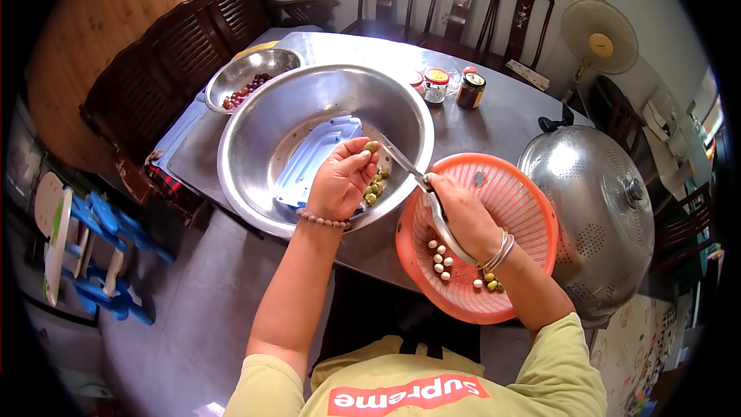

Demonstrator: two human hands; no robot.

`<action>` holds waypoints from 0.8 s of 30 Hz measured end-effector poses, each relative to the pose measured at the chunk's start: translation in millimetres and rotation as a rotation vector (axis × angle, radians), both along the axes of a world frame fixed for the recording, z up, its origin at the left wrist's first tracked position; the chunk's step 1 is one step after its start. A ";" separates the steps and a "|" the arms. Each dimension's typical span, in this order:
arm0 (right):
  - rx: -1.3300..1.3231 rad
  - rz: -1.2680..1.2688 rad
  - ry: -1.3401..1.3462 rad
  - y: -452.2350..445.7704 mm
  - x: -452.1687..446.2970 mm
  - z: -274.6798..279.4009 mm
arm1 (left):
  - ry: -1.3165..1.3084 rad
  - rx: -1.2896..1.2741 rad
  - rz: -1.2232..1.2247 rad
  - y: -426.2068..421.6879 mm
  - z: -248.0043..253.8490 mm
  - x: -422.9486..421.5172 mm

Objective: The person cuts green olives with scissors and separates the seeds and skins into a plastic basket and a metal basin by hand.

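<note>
My left hand pinches a small green nut over the large steel basin. In my right hand is a pair of metal scissors, its blades reaching toward the nut. Inside the basin lie a blue plastic tray and, at the right side, a pile of green husks. Under my right hand, a coral plastic colander holds several white kernels and some green nuts.
A smaller steel bowl with red fruit stands behind the basin. Jars stand at the back of the grey table. A perforated steel lid is at the right. Beyond are chairs, a wooden bench and a fan.
</note>
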State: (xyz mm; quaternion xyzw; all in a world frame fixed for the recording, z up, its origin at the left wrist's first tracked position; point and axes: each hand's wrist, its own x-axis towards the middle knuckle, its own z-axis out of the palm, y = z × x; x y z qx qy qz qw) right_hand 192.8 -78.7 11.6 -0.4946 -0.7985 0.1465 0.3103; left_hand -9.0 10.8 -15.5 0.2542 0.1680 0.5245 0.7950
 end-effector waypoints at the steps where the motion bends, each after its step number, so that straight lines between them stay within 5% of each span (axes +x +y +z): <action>1: 0.049 -0.041 -0.003 -0.7 -1.2 0.7 | 0.000 0.000 0.000 -0.2 -0.2 0.1; 24: 0.008 -0.018 -0.051 -3.5 -3.6 2.5 | 0.058 0.088 -0.057 -5.1 4.2 2.0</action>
